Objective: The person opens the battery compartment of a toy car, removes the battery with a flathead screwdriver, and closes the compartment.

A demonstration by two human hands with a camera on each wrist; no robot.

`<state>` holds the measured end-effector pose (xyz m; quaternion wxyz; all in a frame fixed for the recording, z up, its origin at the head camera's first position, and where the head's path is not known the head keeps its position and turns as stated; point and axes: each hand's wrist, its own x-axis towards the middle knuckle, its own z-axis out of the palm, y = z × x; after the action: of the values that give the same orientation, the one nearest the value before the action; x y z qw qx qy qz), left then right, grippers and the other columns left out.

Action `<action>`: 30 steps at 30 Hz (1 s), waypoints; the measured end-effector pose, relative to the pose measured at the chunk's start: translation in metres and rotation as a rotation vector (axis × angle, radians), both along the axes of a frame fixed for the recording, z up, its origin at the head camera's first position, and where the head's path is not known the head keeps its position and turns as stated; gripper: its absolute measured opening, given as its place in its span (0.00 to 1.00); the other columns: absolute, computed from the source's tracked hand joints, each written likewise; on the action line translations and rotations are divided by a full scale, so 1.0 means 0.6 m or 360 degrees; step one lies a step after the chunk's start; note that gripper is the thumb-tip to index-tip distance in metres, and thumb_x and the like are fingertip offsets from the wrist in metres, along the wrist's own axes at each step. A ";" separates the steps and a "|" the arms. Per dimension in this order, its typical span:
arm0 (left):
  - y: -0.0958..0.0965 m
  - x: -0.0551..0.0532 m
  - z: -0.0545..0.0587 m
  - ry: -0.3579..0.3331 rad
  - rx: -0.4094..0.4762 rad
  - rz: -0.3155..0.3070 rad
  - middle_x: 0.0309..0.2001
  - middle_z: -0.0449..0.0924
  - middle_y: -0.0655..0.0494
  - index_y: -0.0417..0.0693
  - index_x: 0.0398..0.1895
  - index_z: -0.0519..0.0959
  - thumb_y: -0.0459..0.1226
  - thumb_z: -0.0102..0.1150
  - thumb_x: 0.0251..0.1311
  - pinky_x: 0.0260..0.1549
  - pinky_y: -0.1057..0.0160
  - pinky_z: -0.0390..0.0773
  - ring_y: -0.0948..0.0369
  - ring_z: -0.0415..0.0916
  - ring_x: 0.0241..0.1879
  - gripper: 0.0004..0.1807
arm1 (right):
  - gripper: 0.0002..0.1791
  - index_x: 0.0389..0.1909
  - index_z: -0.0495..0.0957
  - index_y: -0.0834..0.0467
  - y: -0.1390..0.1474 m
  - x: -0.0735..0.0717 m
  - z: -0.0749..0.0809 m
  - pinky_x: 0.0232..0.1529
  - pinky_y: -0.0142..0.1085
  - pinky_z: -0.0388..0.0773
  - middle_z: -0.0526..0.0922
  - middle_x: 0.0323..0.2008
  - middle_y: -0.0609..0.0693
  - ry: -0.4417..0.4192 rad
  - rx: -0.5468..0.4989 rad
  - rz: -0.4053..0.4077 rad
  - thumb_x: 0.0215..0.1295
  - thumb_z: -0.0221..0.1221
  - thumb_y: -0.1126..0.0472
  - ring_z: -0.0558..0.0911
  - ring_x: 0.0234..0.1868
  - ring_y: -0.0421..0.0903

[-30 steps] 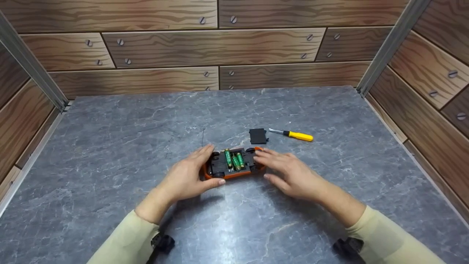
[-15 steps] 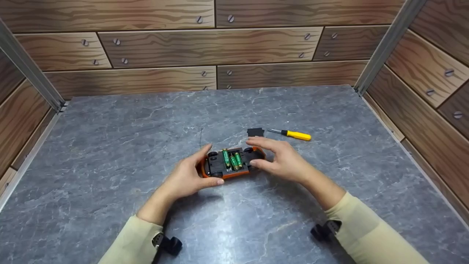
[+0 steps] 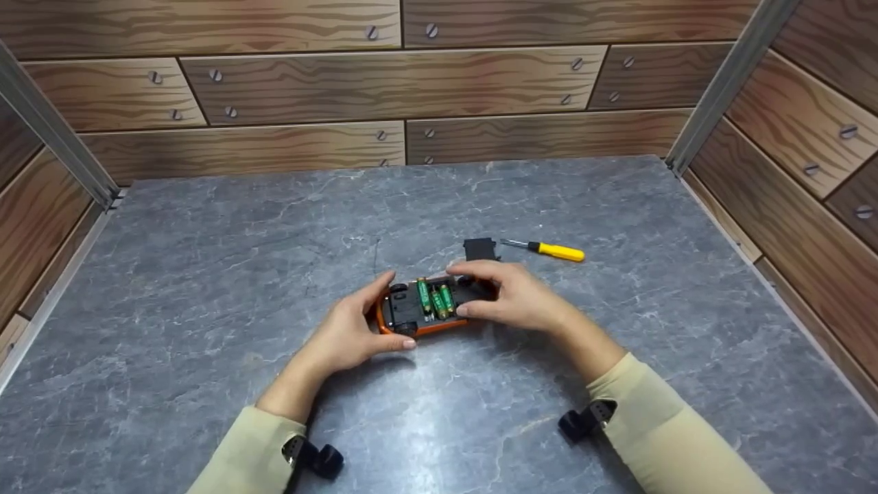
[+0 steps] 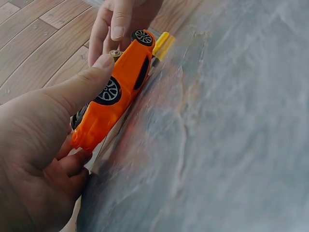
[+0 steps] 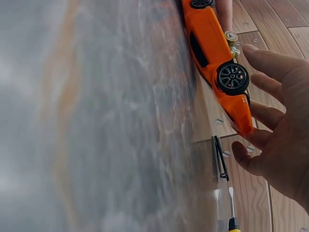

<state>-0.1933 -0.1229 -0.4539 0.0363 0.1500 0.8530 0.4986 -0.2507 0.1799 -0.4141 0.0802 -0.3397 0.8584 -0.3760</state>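
Note:
An orange toy car (image 3: 435, 328) lies upside down on the table, its black underside facing up in the head view. Green batteries (image 3: 439, 300) sit in its uncovered compartment; the leftmost one stands higher than the others. My left hand (image 3: 346, 328) grips the car's left end, thumb along the near side by a wheel (image 4: 109, 91) and fingers round the far side. Over the right end reaches my right hand (image 3: 525, 298), its thumb and fingers spread loosely about the car. In the right wrist view its thumb appears apart from the car, near a battery end (image 5: 231, 36).
Behind the right hand lies a black battery cover (image 3: 480, 247), partly hidden by the fingers. A yellow-handled screwdriver (image 3: 559, 252) lies just right of it on the grey marbled table (image 3: 274, 226). Wood-patterned walls (image 3: 302, 89) enclose the back and sides.
My right hand has moved left and inward from the car's right end, with its thumb now over the underside beside the batteries. The left hand keeps its hold.

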 end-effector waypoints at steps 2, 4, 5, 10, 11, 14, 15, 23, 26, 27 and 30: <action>-0.001 0.001 -0.001 0.0003 -0.0012 -0.0002 0.77 0.68 0.45 0.46 0.84 0.59 0.47 0.89 0.43 0.78 0.46 0.58 0.49 0.67 0.75 0.65 | 0.36 0.73 0.77 0.51 -0.001 -0.001 -0.001 0.73 0.55 0.68 0.79 0.70 0.51 -0.0008 0.0004 0.0008 0.63 0.75 0.51 0.75 0.70 0.55; -0.002 0.001 -0.001 0.0003 -0.0026 0.0000 0.78 0.67 0.46 0.47 0.84 0.59 0.47 0.89 0.42 0.78 0.46 0.57 0.48 0.66 0.75 0.66 | 0.36 0.72 0.78 0.50 -0.003 -0.002 -0.002 0.72 0.55 0.69 0.80 0.69 0.50 -0.0015 0.0005 0.0015 0.63 0.75 0.50 0.76 0.69 0.54; -0.002 0.001 -0.001 0.0003 -0.0030 0.0003 0.78 0.67 0.46 0.48 0.84 0.59 0.46 0.89 0.42 0.78 0.46 0.57 0.48 0.66 0.76 0.65 | 0.36 0.72 0.78 0.50 -0.003 -0.002 -0.002 0.72 0.54 0.69 0.80 0.69 0.50 -0.0016 0.0005 0.0020 0.63 0.75 0.50 0.76 0.69 0.54; -0.001 0.000 -0.001 -0.0011 -0.0043 0.0016 0.78 0.67 0.49 0.50 0.84 0.60 0.45 0.89 0.43 0.78 0.48 0.57 0.50 0.65 0.76 0.64 | 0.34 0.71 0.79 0.50 -0.003 -0.004 -0.005 0.70 0.54 0.72 0.81 0.67 0.50 -0.0013 -0.0017 0.0033 0.64 0.74 0.50 0.77 0.67 0.54; -0.001 0.000 -0.001 -0.0011 -0.0043 0.0017 0.78 0.67 0.49 0.50 0.84 0.60 0.44 0.88 0.43 0.78 0.48 0.57 0.50 0.65 0.76 0.63 | 0.34 0.71 0.79 0.50 -0.003 -0.005 -0.006 0.70 0.54 0.72 0.81 0.67 0.50 -0.0012 -0.0021 0.0033 0.64 0.74 0.50 0.78 0.67 0.54; -0.002 -0.001 -0.001 0.0002 -0.0025 0.0004 0.77 0.67 0.48 0.48 0.84 0.61 0.43 0.88 0.44 0.78 0.48 0.58 0.50 0.65 0.76 0.62 | 0.34 0.71 0.79 0.50 -0.003 -0.007 -0.009 0.69 0.54 0.73 0.82 0.66 0.50 -0.0010 -0.0032 0.0036 0.64 0.74 0.50 0.78 0.65 0.54; -0.003 -0.001 -0.002 0.0006 -0.0022 0.0003 0.77 0.68 0.47 0.47 0.83 0.62 0.43 0.88 0.45 0.78 0.48 0.58 0.50 0.66 0.76 0.62 | 0.33 0.71 0.79 0.50 -0.003 -0.007 -0.010 0.68 0.54 0.73 0.82 0.66 0.50 -0.0012 -0.0035 0.0039 0.64 0.74 0.50 0.78 0.65 0.54; -0.005 -0.002 -0.003 0.0012 0.0000 0.0015 0.72 0.76 0.48 0.46 0.80 0.68 0.46 0.87 0.46 0.75 0.48 0.64 0.53 0.73 0.70 0.56 | 0.31 0.69 0.81 0.48 -0.006 -0.010 -0.014 0.69 0.53 0.73 0.82 0.65 0.50 0.0016 -0.0025 0.0049 0.64 0.74 0.51 0.79 0.65 0.53; -0.005 -0.004 -0.002 0.0011 0.0011 0.0017 0.70 0.78 0.49 0.47 0.79 0.69 0.45 0.87 0.47 0.73 0.49 0.67 0.55 0.75 0.67 0.55 | 0.31 0.68 0.82 0.48 -0.007 -0.012 -0.016 0.69 0.51 0.73 0.83 0.65 0.48 0.0027 -0.0015 0.0046 0.64 0.74 0.50 0.79 0.65 0.51; -0.005 -0.004 -0.002 0.0013 0.0019 0.0016 0.69 0.79 0.50 0.47 0.79 0.70 0.45 0.87 0.47 0.73 0.49 0.67 0.55 0.75 0.67 0.54 | 0.31 0.68 0.82 0.48 -0.007 -0.012 -0.016 0.69 0.51 0.73 0.83 0.65 0.48 0.0032 -0.0015 0.0046 0.64 0.74 0.50 0.79 0.65 0.51; -0.003 -0.003 -0.006 0.0013 0.0045 0.0009 0.68 0.80 0.50 0.46 0.78 0.70 0.45 0.87 0.48 0.72 0.49 0.68 0.55 0.76 0.66 0.53 | 0.30 0.67 0.82 0.49 -0.006 -0.011 -0.019 0.69 0.51 0.73 0.83 0.64 0.47 0.0044 0.0004 0.0044 0.64 0.74 0.49 0.79 0.64 0.50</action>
<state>-0.1954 -0.1247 -0.4573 0.0292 0.1502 0.8464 0.5101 -0.2575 0.1762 -0.4257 0.0737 -0.3566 0.8551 -0.3691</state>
